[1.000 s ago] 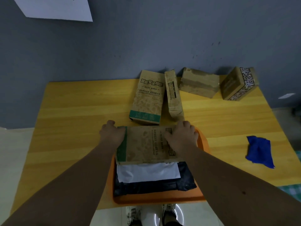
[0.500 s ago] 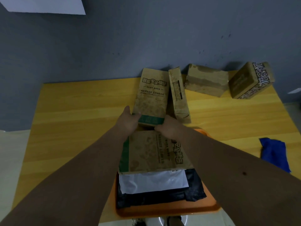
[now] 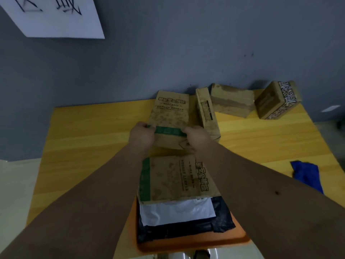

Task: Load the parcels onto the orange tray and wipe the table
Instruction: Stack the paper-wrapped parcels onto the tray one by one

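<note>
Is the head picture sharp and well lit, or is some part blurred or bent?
Head view: dim overall; the patterned box at far right is smeared; the table edges bend from the wide lens; print on the held parcel is soft.

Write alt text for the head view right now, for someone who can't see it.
Both hands, left hand and right hand, grip the near end of a brown paper parcel on the yellow table. The orange tray nearby already holds stacked parcels; three more boxes wait by the wall, a blue cloth lies right.

The white wall sheet [image 3: 56, 15] shows "区域"; print on the brown parcels [image 3: 170, 109] is too blurred to read.
</note>
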